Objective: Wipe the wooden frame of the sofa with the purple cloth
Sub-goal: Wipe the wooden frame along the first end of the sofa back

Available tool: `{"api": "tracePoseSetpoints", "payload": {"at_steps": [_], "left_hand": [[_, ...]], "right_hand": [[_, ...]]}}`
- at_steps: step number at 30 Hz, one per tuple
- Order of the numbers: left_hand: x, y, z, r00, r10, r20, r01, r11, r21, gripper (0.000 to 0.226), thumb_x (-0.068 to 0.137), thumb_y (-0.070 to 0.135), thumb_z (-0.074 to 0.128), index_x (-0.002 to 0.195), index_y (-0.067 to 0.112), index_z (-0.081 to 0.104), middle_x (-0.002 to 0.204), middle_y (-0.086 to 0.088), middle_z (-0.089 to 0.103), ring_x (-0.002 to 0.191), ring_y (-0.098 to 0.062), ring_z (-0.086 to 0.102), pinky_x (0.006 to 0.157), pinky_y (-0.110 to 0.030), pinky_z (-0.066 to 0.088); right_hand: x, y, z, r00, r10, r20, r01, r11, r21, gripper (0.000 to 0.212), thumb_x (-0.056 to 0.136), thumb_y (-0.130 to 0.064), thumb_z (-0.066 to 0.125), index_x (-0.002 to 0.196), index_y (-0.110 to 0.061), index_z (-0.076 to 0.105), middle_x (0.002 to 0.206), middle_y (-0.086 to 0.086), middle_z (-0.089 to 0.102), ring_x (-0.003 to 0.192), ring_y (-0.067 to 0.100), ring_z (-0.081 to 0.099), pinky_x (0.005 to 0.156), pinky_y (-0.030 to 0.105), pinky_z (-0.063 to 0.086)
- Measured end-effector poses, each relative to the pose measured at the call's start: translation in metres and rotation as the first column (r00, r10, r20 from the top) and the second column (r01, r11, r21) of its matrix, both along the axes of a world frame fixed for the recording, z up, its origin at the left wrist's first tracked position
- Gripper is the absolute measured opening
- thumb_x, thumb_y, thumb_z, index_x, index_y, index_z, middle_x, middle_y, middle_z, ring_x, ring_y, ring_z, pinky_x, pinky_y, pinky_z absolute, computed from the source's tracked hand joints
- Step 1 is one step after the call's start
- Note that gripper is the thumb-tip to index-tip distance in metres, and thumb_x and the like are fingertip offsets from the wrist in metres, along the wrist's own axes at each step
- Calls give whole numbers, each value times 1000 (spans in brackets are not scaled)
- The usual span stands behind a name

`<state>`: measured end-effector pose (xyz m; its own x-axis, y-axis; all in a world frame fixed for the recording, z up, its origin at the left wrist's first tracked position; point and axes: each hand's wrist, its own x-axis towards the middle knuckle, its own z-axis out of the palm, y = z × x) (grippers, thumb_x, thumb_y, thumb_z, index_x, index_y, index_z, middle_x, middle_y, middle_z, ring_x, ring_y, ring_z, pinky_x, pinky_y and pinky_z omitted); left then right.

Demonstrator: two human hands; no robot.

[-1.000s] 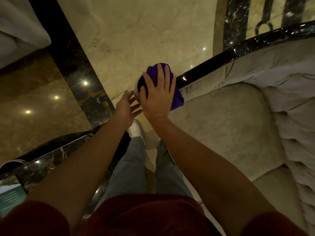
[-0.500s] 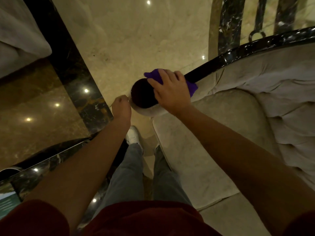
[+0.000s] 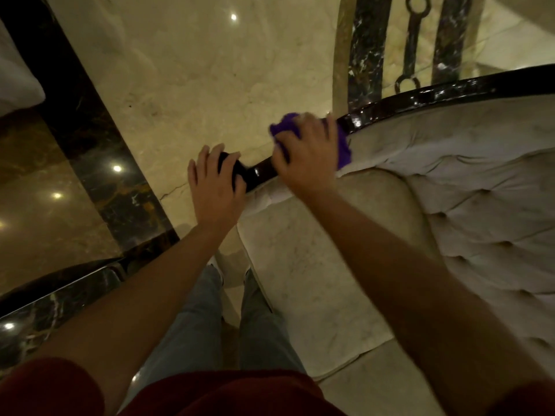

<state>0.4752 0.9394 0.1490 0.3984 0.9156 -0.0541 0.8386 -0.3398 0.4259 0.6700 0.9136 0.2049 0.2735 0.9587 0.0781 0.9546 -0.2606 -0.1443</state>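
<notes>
The sofa's dark glossy wooden frame [image 3: 444, 96] curves from the upper right down to its rounded arm end at centre. My right hand [image 3: 306, 153] presses the purple cloth [image 3: 342, 145] onto the frame a little way up from that end, fingers wrapped over the rail. The cloth shows at both sides of the hand. My left hand [image 3: 214, 183] rests on the rounded arm end, fingers curled over it, covering most of it. A short bare stretch of dark wood [image 3: 261, 172] shows between the two hands.
The beige tufted sofa cushions [image 3: 480, 223] fill the right side. A polished marble floor [image 3: 195, 79] with a black inlay band [image 3: 99, 163] lies to the left. A dark glossy table edge [image 3: 57, 292] sits at lower left. My legs stand beside the sofa arm.
My right hand has slid the purple cloth from the rounded arm end up along the frame to the right. My left hand has risen and settled on the arm end.
</notes>
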Motion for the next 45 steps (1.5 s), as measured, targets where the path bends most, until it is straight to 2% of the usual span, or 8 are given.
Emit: {"api": "tracePoseSetpoints", "payload": {"at_steps": [5, 8, 13, 17, 26, 36, 40, 45], "left_hand": [[10, 8, 5, 997, -76, 5, 75, 993, 94, 27, 97, 21, 52, 118, 13, 66, 137, -13, 57, 146, -35, 35, 121, -61, 12], [43, 15, 13, 979, -131, 159, 115, 988, 102, 23, 96, 17, 52, 108, 9, 70, 126, -14, 64, 137, -37, 46, 116, -61, 25], [116, 11, 28, 947, 71, 314, -12, 982, -186, 26, 97, 25, 41, 84, 6, 54, 83, -11, 57, 85, -32, 55, 74, -48, 46], [125, 15, 18, 954, 202, 222, -155, 965, -210, 25, 100, 26, 42, 83, 9, 49, 82, -8, 52, 79, -30, 52, 66, -44, 40], [139, 26, 18, 982, 84, 170, -52, 981, -185, 29, 100, 12, 39, 88, 0, 62, 90, -20, 61, 86, -36, 55, 75, -49, 44], [223, 46, 33, 996, 84, -6, -83, 964, -251, 35, 104, 25, 36, 85, 6, 59, 75, -8, 58, 67, -27, 53, 59, -33, 33], [222, 35, 38, 994, 112, -9, -113, 993, -42, 30, 104, 21, 38, 83, 9, 55, 65, -4, 48, 54, -21, 41, 52, -30, 20], [224, 37, 36, 985, 170, 10, -169, 984, -49, 29, 105, 26, 37, 94, 9, 59, 80, -11, 62, 64, -29, 55, 56, -35, 32]], "right_hand": [[27, 0, -7, 990, 135, 28, -137, 989, 58, 32, 101, -43, 56, 99, -20, 78, 117, 9, 73, 121, 30, 63, 126, 60, 20], [89, 6, -2, 1000, 0, 21, -2, 997, 78, 34, 102, -44, 52, 100, -20, 77, 115, 8, 71, 119, 28, 63, 127, 57, 18], [175, 16, 12, 982, -188, 9, 188, 976, -111, 50, 101, -44, 36, 110, -12, 72, 128, 12, 67, 129, 32, 55, 124, 57, 25], [132, 18, 8, 982, -187, -14, 187, 982, 14, 36, 97, -34, 50, 110, -16, 77, 135, 7, 67, 138, 31, 51, 122, 54, 29], [133, 8, -14, 994, 85, -73, -62, 962, 267, 19, 93, -29, 65, 91, -17, 79, 102, 7, 76, 100, 31, 67, 98, 47, 46], [338, -11, 0, 925, -306, 227, 301, 952, 56, 43, 105, -44, 40, 97, -15, 71, 105, 11, 70, 104, 33, 60, 102, 49, 42], [282, 0, 3, 899, -437, 37, 433, 897, 86, 35, 99, -38, 48, 96, -17, 76, 110, 6, 71, 117, 28, 59, 121, 52, 31], [151, 9, -7, 947, -217, -236, 272, 933, 234, 20, 89, -28, 61, 86, -18, 78, 104, 5, 74, 111, 28, 62, 121, 51, 29]]}}
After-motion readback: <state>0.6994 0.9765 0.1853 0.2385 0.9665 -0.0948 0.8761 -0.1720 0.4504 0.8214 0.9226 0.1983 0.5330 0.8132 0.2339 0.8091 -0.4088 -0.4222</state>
